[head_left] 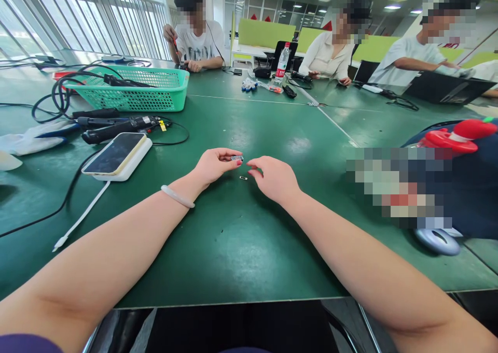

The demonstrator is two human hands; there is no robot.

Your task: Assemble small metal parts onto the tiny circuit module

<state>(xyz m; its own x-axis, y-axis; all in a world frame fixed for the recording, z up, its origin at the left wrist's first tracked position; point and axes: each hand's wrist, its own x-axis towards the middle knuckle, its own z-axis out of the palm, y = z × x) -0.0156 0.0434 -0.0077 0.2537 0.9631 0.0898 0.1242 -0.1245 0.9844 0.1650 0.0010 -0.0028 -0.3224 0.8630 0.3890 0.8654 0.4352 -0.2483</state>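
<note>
Small Part Held Over Green Table, Its Details Lost Behind Fingers

The left hand, a pale bangle at its wrist, pinches a small part between thumb and fingers just above a green table; the fingers cover much of it, and its markings are too fine to read. Facing it, the right hand is bent, thumb and fingertips slightly apart; its far fingers are hidden. A tiny dark-and-light piece, too small to identify, lies on the table below the gap between the hands. At left, a phone rests on a white block near a mint basket, whose mesh wall partly hides its contents. Blurred squares mask objects at right, beside a dark cloth item cut off by the frame.
</note>
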